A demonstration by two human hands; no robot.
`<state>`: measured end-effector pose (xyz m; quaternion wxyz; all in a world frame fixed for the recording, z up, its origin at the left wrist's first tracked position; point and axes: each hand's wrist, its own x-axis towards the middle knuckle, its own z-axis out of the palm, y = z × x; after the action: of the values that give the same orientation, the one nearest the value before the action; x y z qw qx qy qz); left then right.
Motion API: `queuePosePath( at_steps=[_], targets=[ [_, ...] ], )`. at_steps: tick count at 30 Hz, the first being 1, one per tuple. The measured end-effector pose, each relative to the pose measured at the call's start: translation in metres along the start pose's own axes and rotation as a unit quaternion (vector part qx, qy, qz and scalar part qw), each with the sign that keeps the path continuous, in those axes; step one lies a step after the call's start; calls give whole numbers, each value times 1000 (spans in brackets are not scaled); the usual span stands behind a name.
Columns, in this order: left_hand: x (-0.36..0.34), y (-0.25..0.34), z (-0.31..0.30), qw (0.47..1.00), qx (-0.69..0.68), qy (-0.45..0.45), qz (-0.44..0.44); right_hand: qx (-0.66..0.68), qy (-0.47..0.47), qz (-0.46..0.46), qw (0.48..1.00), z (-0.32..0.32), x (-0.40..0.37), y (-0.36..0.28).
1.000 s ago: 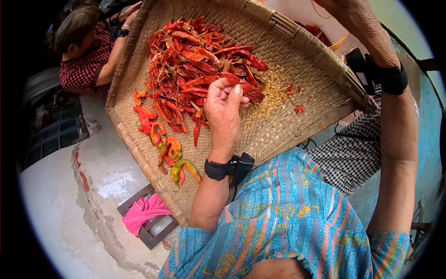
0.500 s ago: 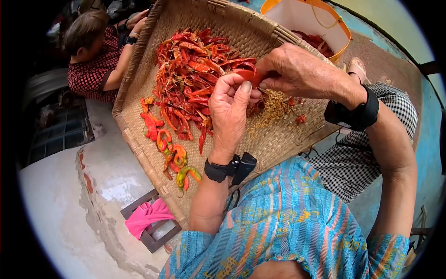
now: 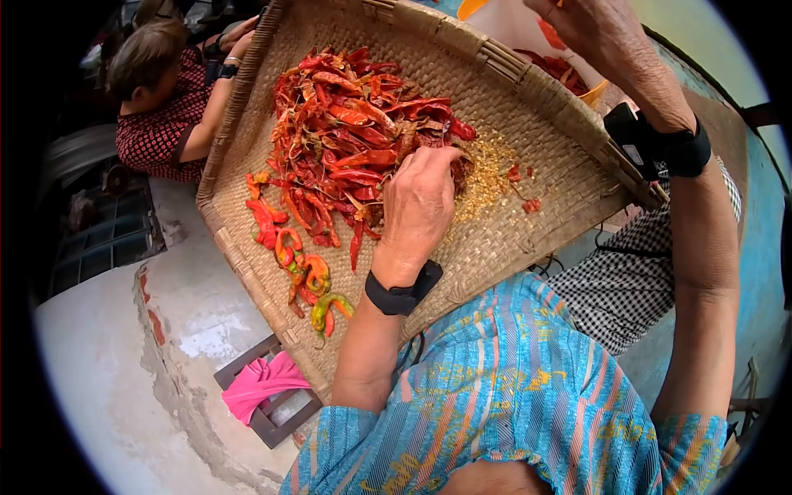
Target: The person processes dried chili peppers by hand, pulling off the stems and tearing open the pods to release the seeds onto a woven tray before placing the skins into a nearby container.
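A heap of dried red chili peppers (image 3: 346, 124) lies in a woven bamboo tray (image 3: 569, 173). My left hand (image 3: 417, 194) is at the near right side of the heap, back upward and fingers bent. Its fingertips are hidden among the chilies, so whether it grips one does not show. At the top edge my right hand (image 3: 610, 41) is over a white bucket (image 3: 503, 25) with a yellow-orange rim; most of its fingers are cut off. A red chili piece (image 3: 551, 35) shows just below them. More red chilies (image 3: 569, 76) lie inside the bucket.
Yellow chili seeds (image 3: 487, 177) are scattered right of the heap, with small red scraps. Fresher red, orange and green peppers (image 3: 313, 276) lie along the tray's left side. Another person (image 3: 161, 99) sits at upper left. A pink cloth (image 3: 264, 384) hangs over a dark frame.
My hands have parted. The right one has gone up and right from the tray to above the bucket; the left has lowered to the chili heap.
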<state>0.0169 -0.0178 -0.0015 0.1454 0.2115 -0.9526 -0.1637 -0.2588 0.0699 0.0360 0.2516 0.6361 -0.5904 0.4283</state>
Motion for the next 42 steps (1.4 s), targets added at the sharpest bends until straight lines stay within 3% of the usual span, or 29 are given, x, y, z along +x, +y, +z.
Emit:
queuePosePath(
  at_steps=[1,2,3,5,7,8,9,12,14,18,22,24,25,27,29,31,33,35,36,37,38,39,40,41,42],
  targets=[
    [-1,1,0,998,-48,20,-20,61,48,-43,996,3,9,-13],
    [0,5,-3,998,-48,19,-21,143,-164,199,955,-1,19,-28],
    [1,10,-8,994,-94,43,-38,105,-187,144,966,23,-7,-15],
    [0,16,-13,987,-139,66,-54,257,-307,184,898,23,6,-45],
    [-2,20,-15,940,-302,86,-136,273,-341,127,891,28,0,-58],
    [0,24,-18,925,-340,96,-138,332,-249,101,904,43,-12,-62],
    [0,24,-17,925,-340,96,-139,376,-385,160,828,33,0,-67],
    [-1,22,-15,897,-403,117,-136,395,-361,167,828,40,-9,-75],
    [-2,19,-13,905,-391,121,-120,409,-366,214,808,44,-12,-78],
    [-3,19,-15,920,-359,112,-113,422,-351,218,807,45,-13,-80],
    [-7,18,-8,896,-397,155,-123,381,-307,216,845,42,-7,-73],
    [-14,8,-7,941,-285,74,-168,285,-319,239,872,33,4,-58],
    [-16,7,-7,940,-286,75,-169,269,-243,210,908,34,5,-51],
    [-21,6,-5,999,15,28,-16,130,-192,206,951,0,24,-39],
    [-23,3,0,999,17,41,8,170,-165,276,931,-3,26,-17],
    [-26,0,4,998,43,20,-34,115,-137,243,953,-7,21,-2],
    [-26,-4,5,998,27,31,-38,84,-171,261,946,-12,12,2],
    [-25,-3,3,998,10,39,-41,-101,-27,17,994,3,-11,20],
    [-25,1,0,993,-61,21,-96,-70,-90,49,992,0,-4,6],
    [-25,3,-2,980,-131,3,-151,-25,-3,-29,999,9,3,-8],
    [-24,4,-2,980,-131,2,-151,129,-136,111,976,2,10,-23],
    [-23,5,-2,968,-190,21,-165,144,-182,164,959,27,-13,-14],
    [-23,5,-2,951,-247,39,-179,209,-228,99,946,29,-9,-32],
    [-22,5,-2,952,-246,38,-179,271,-325,165,891,30,-3,-49],
    [-20,5,-1,943,-281,55,-172,281,-353,148,880,29,1,-64]
  ],
)
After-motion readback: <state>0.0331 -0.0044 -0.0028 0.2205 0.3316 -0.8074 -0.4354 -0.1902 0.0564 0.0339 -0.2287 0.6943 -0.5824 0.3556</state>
